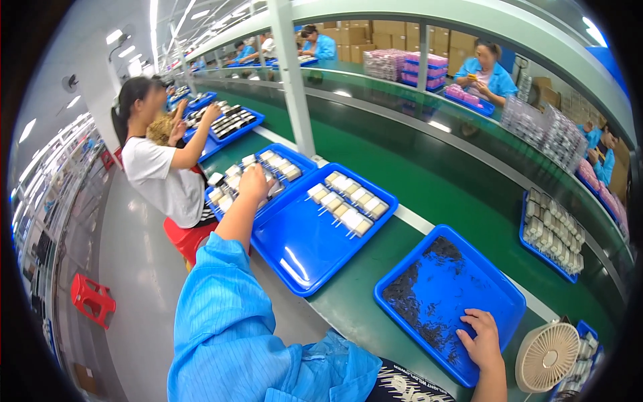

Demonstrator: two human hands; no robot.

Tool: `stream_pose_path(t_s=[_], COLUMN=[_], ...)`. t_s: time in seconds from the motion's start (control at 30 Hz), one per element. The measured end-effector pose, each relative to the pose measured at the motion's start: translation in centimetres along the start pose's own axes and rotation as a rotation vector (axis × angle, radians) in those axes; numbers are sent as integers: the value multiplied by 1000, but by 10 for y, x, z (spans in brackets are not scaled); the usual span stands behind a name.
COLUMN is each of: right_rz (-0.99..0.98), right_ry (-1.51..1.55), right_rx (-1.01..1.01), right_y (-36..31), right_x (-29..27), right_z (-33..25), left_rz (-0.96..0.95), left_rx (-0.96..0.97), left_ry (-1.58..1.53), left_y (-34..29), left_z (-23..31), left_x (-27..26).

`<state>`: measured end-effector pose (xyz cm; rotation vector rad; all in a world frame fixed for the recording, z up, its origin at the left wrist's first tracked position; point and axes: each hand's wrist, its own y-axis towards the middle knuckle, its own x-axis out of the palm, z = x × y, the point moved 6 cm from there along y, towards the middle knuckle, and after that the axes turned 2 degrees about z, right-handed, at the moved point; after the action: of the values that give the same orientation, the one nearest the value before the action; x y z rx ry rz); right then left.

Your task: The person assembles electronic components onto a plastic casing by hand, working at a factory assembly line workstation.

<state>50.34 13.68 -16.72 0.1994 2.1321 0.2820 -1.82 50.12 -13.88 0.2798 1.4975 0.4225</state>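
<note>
My left hand (253,182) reaches far forward over a blue tray (305,163) of white plug adapters. Its fingers are bent together among the adapters, and what they grip is hidden. Between my arms lies a second blue tray (295,244), with rows of white plug adapters (351,201), pins sticking out, along its far right part. My right hand (481,337) rests over the near right side of another blue tray (506,295), fingers apart and nothing visibly held. Many small black pieces (408,295) are scattered in that tray, heaped mostly along its left side.
A green conveyor belt (442,194) runs beyond the trays, carrying a tray of wrapped adapters (552,234). A beige fan (548,356) stands right of my right hand. A seated co-worker (154,161) is at the left, near a red stool (92,299). A white post (293,80) rises behind the trays.
</note>
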Motion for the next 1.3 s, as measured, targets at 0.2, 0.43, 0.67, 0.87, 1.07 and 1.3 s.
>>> stream_pose_path(t_s=[0.2,0.43,0.67,0.87,1.07,1.3], right_rz=[-41,-39,111,99,147,615], right_ry=[-14,-30,9,958,1392,1447], right_rx=[-63,-100,-152,131,391,539], right_y=[6,2,6,-8,-16,-21], right_x=[12,12,-6,4,46,32], right_z=[-2,4,-12,-26,-17,26], left_rz=[-90,-53,144,-437,-460,-441], left_rx=[-75,21,14,646,1239,1259], left_ry=[37,45,-290,-913,-855,-966], left_y=[-6,3,-16,-155,-285,-320], left_z=[-14,-20,36,261,389,421], left_x=[16,37,3,-91,-128,-123])
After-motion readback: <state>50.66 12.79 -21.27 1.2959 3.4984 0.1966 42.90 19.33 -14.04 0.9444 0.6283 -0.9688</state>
